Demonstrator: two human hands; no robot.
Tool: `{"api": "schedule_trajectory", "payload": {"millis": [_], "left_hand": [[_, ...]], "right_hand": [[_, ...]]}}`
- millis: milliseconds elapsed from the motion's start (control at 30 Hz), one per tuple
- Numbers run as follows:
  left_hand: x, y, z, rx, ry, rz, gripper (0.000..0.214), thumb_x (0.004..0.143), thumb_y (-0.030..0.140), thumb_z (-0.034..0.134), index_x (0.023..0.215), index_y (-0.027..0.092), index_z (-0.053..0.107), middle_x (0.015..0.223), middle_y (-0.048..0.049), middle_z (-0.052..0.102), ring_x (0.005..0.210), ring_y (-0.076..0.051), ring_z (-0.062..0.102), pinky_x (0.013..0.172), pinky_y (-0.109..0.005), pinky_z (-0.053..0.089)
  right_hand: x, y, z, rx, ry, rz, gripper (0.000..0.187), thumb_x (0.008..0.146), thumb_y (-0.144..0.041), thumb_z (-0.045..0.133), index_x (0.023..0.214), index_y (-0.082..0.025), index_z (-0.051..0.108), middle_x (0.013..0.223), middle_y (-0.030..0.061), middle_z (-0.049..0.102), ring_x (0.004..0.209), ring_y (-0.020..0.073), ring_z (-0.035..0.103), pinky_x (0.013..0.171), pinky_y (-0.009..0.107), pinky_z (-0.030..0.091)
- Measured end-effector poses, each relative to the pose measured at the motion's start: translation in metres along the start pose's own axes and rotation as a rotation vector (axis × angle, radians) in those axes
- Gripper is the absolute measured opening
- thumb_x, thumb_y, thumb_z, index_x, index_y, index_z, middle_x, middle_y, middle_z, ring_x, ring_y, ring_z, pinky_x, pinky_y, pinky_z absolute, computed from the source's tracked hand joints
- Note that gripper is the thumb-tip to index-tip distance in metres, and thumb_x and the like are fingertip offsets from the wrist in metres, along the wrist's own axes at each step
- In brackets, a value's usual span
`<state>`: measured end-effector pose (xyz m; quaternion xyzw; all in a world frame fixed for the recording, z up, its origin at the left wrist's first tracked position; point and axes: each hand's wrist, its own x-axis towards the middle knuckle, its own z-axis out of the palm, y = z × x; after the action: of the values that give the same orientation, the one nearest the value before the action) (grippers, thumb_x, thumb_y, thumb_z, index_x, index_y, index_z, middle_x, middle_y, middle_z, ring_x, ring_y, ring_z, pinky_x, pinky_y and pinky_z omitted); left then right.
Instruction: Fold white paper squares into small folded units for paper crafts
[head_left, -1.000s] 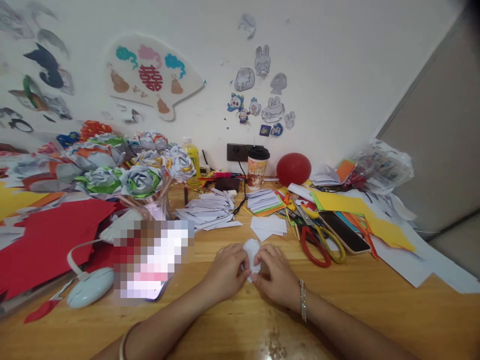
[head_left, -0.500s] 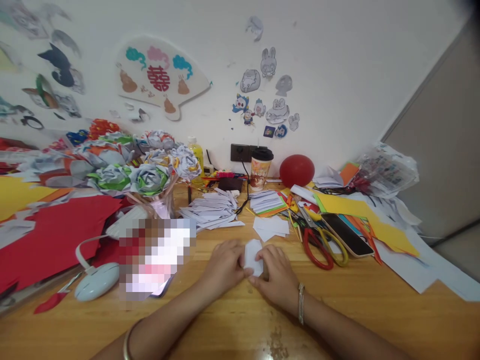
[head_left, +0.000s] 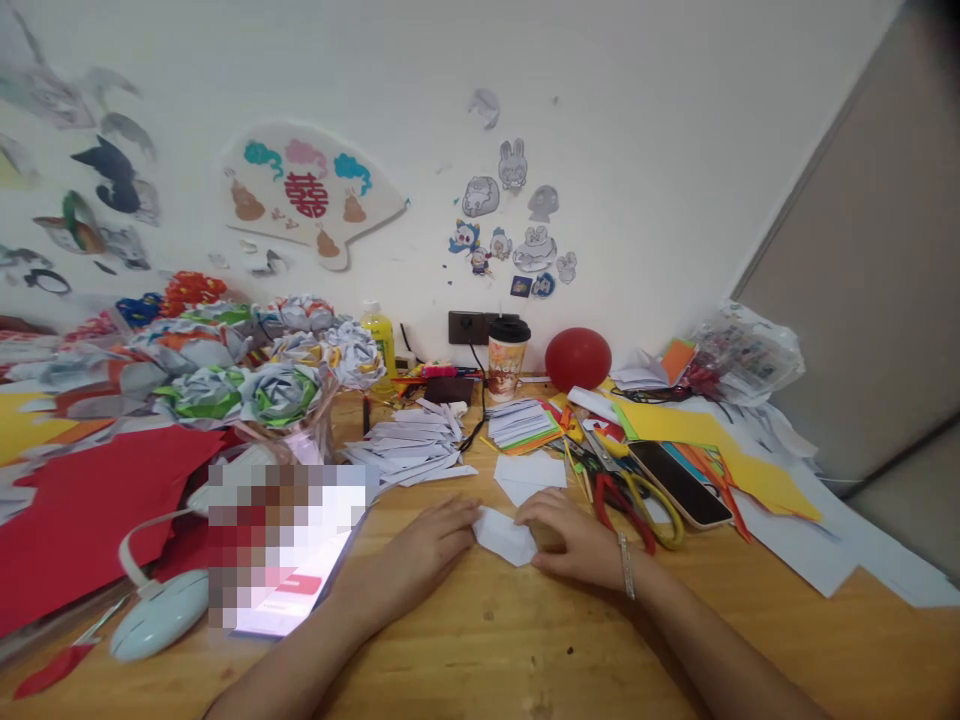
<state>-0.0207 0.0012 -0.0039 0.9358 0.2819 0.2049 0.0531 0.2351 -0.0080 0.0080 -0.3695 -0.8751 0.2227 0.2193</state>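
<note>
A small folded piece of white paper (head_left: pixel 507 537) lies between my two hands, low over the wooden table. My left hand (head_left: pixel 427 550) is at its left end, with the fingers close together against that corner; the fingertips partly hide the grip. At the right end, my right hand (head_left: pixel 574 540) pinches the paper between thumb and fingers. Just beyond are flat white paper sheets (head_left: pixel 531 478). Farther back lie a stack of white and coloured paper slips (head_left: pixel 519 424) and a heap of folded white strips (head_left: pixel 411 445).
Scissors (head_left: pixel 658 510) and a dark-screened phone (head_left: pixel 679 482) lie to the right. A lit tablet-like screen (head_left: pixel 300 570), partly pixelated, and a white mouse-shaped device (head_left: pixel 160 612) are left. Behind stand a lidded cup (head_left: pixel 507 362), a red balloon (head_left: pixel 577 359) and paper flowers (head_left: pixel 281 392).
The folded paper has turned from standing lengthwise to lying across between my hands. My hands have moved a little apart, and the view has tilted up and shifted right.
</note>
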Motion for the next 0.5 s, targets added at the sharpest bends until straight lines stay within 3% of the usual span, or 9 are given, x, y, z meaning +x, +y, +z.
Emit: {"api": "schedule_trajectory", "payload": {"millis": [100,200,367,500], "left_hand": [[-0.003,0.004,0.001,-0.007,-0.061,-0.019,0.032,0.092,0.015,0.037,0.117,0.023,0.056,0.124,-0.0052,0.057,0.117,-0.017,0.049,0.103,-0.039,0.038],[-0.004,0.009,0.000,-0.028,-0.085,-0.133,0.034,0.092,0.019,0.037,0.122,0.022,0.053,0.127,-0.0059,0.055,0.119,-0.018,0.047,0.101,-0.036,0.040],[-0.002,0.016,0.002,-0.088,-0.150,-0.331,0.036,0.093,0.029,0.038,0.126,0.021,0.050,0.129,-0.0048,0.053,0.122,-0.021,0.044,0.102,-0.038,0.038],[-0.004,0.015,0.002,-0.102,-0.129,-0.201,0.040,0.092,0.018,0.037,0.129,0.027,0.045,0.134,-0.0018,0.047,0.121,-0.019,0.046,0.102,-0.034,0.039]], "right_hand": [[0.000,0.001,-0.005,-0.173,0.073,0.022,0.033,0.069,-0.015,0.065,0.100,-0.020,0.057,0.103,0.0062,0.059,0.097,0.0217,0.049,0.085,0.035,0.038],[0.001,0.001,-0.003,-0.359,0.070,0.032,0.015,0.074,-0.022,0.066,0.087,-0.018,0.060,0.092,0.0064,0.062,0.088,0.0214,0.051,0.079,0.035,0.039],[0.002,0.004,0.007,-0.429,0.010,-0.141,0.008,0.079,-0.025,0.063,0.076,-0.019,0.059,0.081,0.0028,0.063,0.082,0.0177,0.052,0.074,0.030,0.038],[0.002,0.006,0.010,-0.438,0.065,-0.204,0.010,0.083,-0.025,0.057,0.076,-0.018,0.058,0.079,0.0042,0.062,0.080,0.0175,0.052,0.071,0.030,0.039]]}}
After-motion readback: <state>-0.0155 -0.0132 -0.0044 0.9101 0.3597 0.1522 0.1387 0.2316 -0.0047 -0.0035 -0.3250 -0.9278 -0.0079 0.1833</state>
